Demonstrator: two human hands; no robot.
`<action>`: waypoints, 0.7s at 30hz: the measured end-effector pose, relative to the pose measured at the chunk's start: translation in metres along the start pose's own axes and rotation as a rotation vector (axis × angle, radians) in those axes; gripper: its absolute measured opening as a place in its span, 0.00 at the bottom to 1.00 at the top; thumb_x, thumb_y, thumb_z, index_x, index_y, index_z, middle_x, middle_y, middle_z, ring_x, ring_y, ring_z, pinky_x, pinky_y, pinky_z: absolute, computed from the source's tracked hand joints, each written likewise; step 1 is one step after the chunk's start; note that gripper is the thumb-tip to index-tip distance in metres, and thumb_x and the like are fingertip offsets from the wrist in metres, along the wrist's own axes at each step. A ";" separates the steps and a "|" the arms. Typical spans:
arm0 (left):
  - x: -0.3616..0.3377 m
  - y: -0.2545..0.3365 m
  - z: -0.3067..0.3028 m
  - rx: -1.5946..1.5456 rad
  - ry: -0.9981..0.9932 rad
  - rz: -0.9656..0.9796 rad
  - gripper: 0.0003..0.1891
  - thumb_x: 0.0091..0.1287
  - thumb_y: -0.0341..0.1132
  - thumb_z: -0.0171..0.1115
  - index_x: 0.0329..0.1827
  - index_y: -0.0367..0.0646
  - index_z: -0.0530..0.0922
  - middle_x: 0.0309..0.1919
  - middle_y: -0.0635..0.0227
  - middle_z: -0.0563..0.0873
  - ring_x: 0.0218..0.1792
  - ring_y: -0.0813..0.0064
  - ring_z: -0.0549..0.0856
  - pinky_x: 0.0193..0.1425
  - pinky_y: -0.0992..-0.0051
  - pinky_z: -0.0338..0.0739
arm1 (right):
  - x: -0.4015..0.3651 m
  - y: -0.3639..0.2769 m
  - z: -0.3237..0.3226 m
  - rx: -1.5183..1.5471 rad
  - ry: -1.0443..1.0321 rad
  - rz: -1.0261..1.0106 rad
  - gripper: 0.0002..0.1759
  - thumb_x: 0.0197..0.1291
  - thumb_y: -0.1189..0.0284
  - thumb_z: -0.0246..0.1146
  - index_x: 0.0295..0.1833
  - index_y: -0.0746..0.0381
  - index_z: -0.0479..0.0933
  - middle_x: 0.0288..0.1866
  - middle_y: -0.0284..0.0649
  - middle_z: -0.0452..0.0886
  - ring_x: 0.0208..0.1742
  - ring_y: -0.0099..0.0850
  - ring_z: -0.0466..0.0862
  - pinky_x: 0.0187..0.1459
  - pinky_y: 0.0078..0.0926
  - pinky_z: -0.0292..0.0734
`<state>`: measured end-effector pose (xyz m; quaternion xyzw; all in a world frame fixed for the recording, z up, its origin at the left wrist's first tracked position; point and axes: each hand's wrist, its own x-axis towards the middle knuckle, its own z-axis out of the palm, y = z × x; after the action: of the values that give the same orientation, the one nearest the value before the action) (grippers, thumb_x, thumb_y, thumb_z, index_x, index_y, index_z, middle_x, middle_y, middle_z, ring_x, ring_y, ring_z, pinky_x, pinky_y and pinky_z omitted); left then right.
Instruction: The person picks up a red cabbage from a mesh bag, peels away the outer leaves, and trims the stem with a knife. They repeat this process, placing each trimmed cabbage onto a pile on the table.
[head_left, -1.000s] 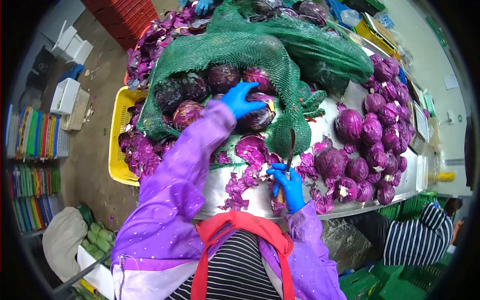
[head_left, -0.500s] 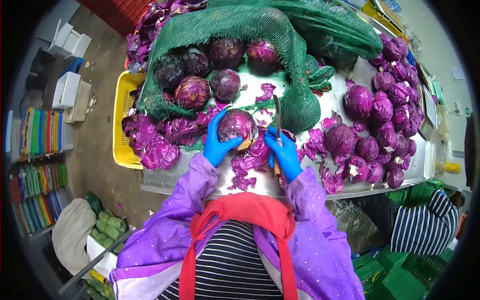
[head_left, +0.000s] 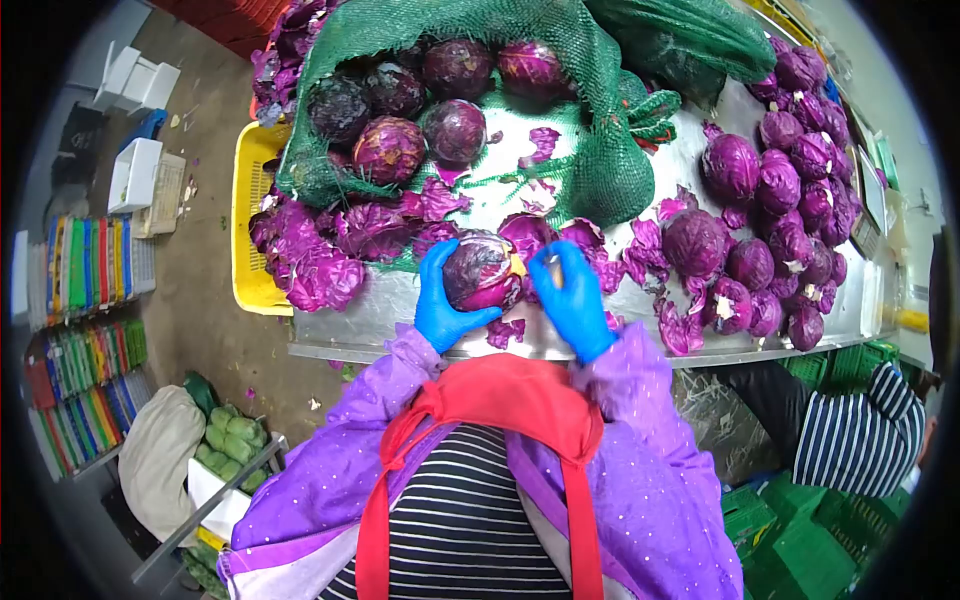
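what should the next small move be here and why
Probably work the right hand in at the pale stem end of the cabbage, with the left hand bracing it: the left fingers grip its side, the stem end faces the right hand close by, and loose leaves lie around it.

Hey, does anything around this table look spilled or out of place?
Yes: small scraps lie on the floor beside the metal table, off the work surface. Loose purple leaves also litter the tabletop, messy but probably just trimmings.
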<state>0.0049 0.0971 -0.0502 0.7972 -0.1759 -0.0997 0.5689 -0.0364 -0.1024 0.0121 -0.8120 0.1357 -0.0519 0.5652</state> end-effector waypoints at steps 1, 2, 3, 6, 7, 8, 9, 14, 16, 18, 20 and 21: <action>-0.002 0.001 0.000 0.026 0.006 0.009 0.54 0.36 0.41 0.83 0.68 0.43 0.59 0.64 0.53 0.63 0.66 0.54 0.64 0.72 0.61 0.60 | -0.015 -0.009 0.001 0.006 -0.051 0.029 0.12 0.61 0.69 0.61 0.43 0.65 0.71 0.35 0.49 0.77 0.35 0.46 0.80 0.38 0.37 0.74; -0.002 0.001 0.000 0.055 0.013 0.018 0.54 0.35 0.41 0.82 0.68 0.43 0.59 0.64 0.53 0.63 0.66 0.54 0.64 0.72 0.61 0.60 | -0.028 -0.006 0.007 -0.016 -0.079 0.035 0.12 0.61 0.68 0.61 0.44 0.64 0.70 0.35 0.52 0.78 0.36 0.51 0.81 0.36 0.41 0.74; -0.002 0.001 0.001 0.059 0.014 0.011 0.54 0.35 0.41 0.82 0.68 0.43 0.59 0.63 0.53 0.63 0.66 0.54 0.65 0.71 0.61 0.60 | -0.036 0.003 0.009 -0.099 -0.122 0.080 0.12 0.62 0.68 0.61 0.45 0.64 0.69 0.35 0.52 0.79 0.35 0.52 0.81 0.35 0.42 0.74; 0.001 0.005 0.001 0.093 0.019 0.010 0.54 0.36 0.41 0.82 0.68 0.43 0.59 0.63 0.54 0.64 0.65 0.54 0.66 0.71 0.61 0.61 | -0.053 0.028 0.020 -0.266 -0.197 0.131 0.13 0.63 0.69 0.58 0.49 0.63 0.67 0.31 0.55 0.79 0.32 0.56 0.80 0.32 0.50 0.73; 0.003 0.007 0.001 0.115 0.018 0.015 0.54 0.36 0.41 0.82 0.68 0.42 0.59 0.62 0.54 0.64 0.64 0.54 0.66 0.70 0.61 0.61 | -0.054 0.031 0.020 -0.273 -0.203 0.144 0.13 0.63 0.69 0.58 0.48 0.64 0.66 0.31 0.56 0.79 0.32 0.55 0.80 0.31 0.49 0.72; 0.004 0.009 0.002 0.135 0.014 0.020 0.54 0.36 0.42 0.82 0.68 0.42 0.59 0.62 0.54 0.64 0.64 0.55 0.66 0.70 0.61 0.62 | -0.055 0.033 0.020 -0.280 -0.206 0.160 0.13 0.63 0.69 0.58 0.48 0.64 0.66 0.31 0.56 0.79 0.32 0.55 0.80 0.31 0.49 0.72; 0.006 0.010 0.004 0.153 0.010 0.027 0.54 0.36 0.42 0.82 0.67 0.42 0.59 0.62 0.54 0.64 0.64 0.55 0.66 0.70 0.62 0.62 | -0.056 0.034 0.018 -0.290 -0.207 0.176 0.14 0.64 0.68 0.58 0.47 0.65 0.65 0.31 0.57 0.79 0.32 0.55 0.80 0.30 0.48 0.72; 0.017 0.011 0.006 0.107 0.010 -0.059 0.53 0.37 0.42 0.82 0.67 0.40 0.59 0.60 0.54 0.64 0.62 0.56 0.68 0.68 0.62 0.64 | -0.055 0.037 0.018 -0.244 -0.186 0.179 0.12 0.64 0.68 0.56 0.44 0.63 0.64 0.28 0.57 0.78 0.30 0.57 0.79 0.29 0.52 0.71; 0.020 0.013 0.006 0.128 -0.004 -0.078 0.53 0.38 0.42 0.82 0.68 0.40 0.59 0.59 0.54 0.65 0.60 0.56 0.69 0.67 0.62 0.65 | -0.054 0.041 0.019 -0.265 -0.190 0.183 0.11 0.64 0.68 0.55 0.43 0.62 0.63 0.26 0.57 0.77 0.29 0.57 0.79 0.29 0.54 0.70; 0.027 0.014 0.003 0.123 -0.039 -0.092 0.53 0.38 0.42 0.82 0.67 0.40 0.60 0.58 0.54 0.65 0.60 0.56 0.69 0.67 0.62 0.65 | -0.046 0.042 0.017 -0.296 -0.224 0.209 0.11 0.63 0.68 0.55 0.42 0.63 0.63 0.26 0.57 0.77 0.28 0.57 0.78 0.28 0.55 0.69; 0.032 0.015 0.000 0.165 -0.075 -0.080 0.52 0.39 0.44 0.82 0.67 0.39 0.60 0.57 0.53 0.66 0.59 0.55 0.69 0.66 0.61 0.65 | -0.040 0.050 0.019 -0.320 -0.234 0.192 0.11 0.63 0.68 0.55 0.42 0.63 0.63 0.25 0.58 0.77 0.27 0.57 0.78 0.28 0.55 0.69; 0.037 0.016 -0.002 0.172 -0.083 -0.082 0.52 0.39 0.44 0.82 0.67 0.39 0.60 0.56 0.53 0.66 0.59 0.55 0.69 0.66 0.61 0.65 | -0.035 0.054 0.019 -0.333 -0.238 0.181 0.11 0.62 0.68 0.55 0.42 0.63 0.63 0.25 0.58 0.76 0.27 0.57 0.78 0.28 0.55 0.69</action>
<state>0.0364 0.0794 -0.0333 0.8448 -0.1745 -0.1403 0.4859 -0.0741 -0.0932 -0.0424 -0.8790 0.1469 0.1183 0.4379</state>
